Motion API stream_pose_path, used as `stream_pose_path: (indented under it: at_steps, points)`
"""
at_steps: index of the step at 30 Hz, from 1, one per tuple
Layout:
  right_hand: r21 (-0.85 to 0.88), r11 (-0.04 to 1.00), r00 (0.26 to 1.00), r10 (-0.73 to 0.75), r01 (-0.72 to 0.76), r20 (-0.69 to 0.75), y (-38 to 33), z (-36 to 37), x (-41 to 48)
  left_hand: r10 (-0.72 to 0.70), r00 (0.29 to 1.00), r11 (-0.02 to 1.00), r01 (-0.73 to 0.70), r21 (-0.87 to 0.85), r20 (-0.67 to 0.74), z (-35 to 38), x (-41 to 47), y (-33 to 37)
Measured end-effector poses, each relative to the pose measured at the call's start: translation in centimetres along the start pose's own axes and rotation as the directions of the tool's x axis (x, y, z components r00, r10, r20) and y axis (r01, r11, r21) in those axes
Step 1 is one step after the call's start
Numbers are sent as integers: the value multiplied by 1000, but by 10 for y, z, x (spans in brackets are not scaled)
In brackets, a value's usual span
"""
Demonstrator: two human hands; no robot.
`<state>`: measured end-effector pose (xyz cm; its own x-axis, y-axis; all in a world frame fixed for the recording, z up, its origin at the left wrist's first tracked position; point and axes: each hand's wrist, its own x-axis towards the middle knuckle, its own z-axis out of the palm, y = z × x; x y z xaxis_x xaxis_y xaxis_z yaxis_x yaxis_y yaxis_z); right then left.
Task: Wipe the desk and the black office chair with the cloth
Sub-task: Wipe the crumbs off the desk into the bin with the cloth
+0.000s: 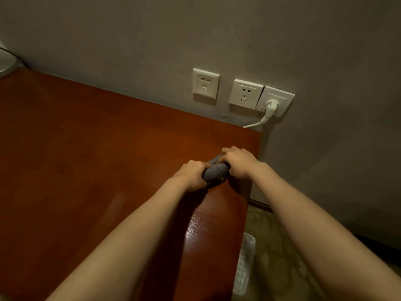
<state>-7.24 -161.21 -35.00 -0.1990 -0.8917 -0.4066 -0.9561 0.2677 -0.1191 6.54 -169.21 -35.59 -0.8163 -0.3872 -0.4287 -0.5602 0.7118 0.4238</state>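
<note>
A reddish-brown wooden desk (86,159) fills the left and centre of the view. A dark grey cloth (216,171), rolled into a thick twist, is held over the desk's right side near its edge. My left hand (192,175) grips the near end of the cloth. My right hand (237,162) grips the far end, fingers wrapped over it. Both forearms reach in from the bottom. A wet sheen (197,227) shows on the desk below the hands. The black office chair is out of view.
The grey wall behind holds a white switch plate (205,86), a socket (245,93) and a second socket with a white plug and cable (271,106). A white object (6,61) sits at the desk's far left corner. Patterned carpet (275,257) and a white bin liner (245,266) lie right of the desk.
</note>
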Motion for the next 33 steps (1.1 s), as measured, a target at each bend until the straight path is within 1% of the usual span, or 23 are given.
stream_pose_path:
  at_steps: [2,5,7,8,10,12,18,21,24,26,29,33]
  points:
    - [-104,994,999,-26,23,-27,-2,-13,7,-31,999,999,30,-38,-35,-8,0,0]
    - [-201,978,974,-105,64,-199,-13,-35,33,-96,978,994,85,-68,-187,-29,2,-11]
    - [-232,967,951,-164,103,-261,-23,-43,52,-131,962,991,121,-57,-240,-40,4,-26]
    - [-260,956,948,-199,133,-247,-29,-43,62,-146,959,989,141,-39,-245,-43,5,-36]
    - [-296,933,954,-257,205,-151,-46,-35,79,-179,958,983,181,-10,-223,-42,3,-54]
    - [-255,936,962,-265,243,-58,-58,-26,88,-210,956,978,208,-33,-206,-33,1,-64]
    - [-160,946,956,-291,281,-43,-48,-16,87,-257,944,966,245,-84,-208,-24,-1,-64]
    - [-142,937,944,-329,320,-39,-41,-8,82,-266,928,964,258,-62,-260,-5,-11,-51]
    - [-145,920,929,-369,364,-6,-30,-6,74,-284,910,958,279,-59,-303,11,-19,-32]
    - [-153,908,920,-390,389,23,-20,-4,64,-321,899,947,308,-91,-297,17,-22,-18]
    - [-134,911,920,-391,389,14,-3,1,52,-329,903,944,314,-99,-277,28,-22,3]
    - [-184,901,920,-389,392,52,12,0,37,-334,895,942,316,-109,-295,45,-21,24]
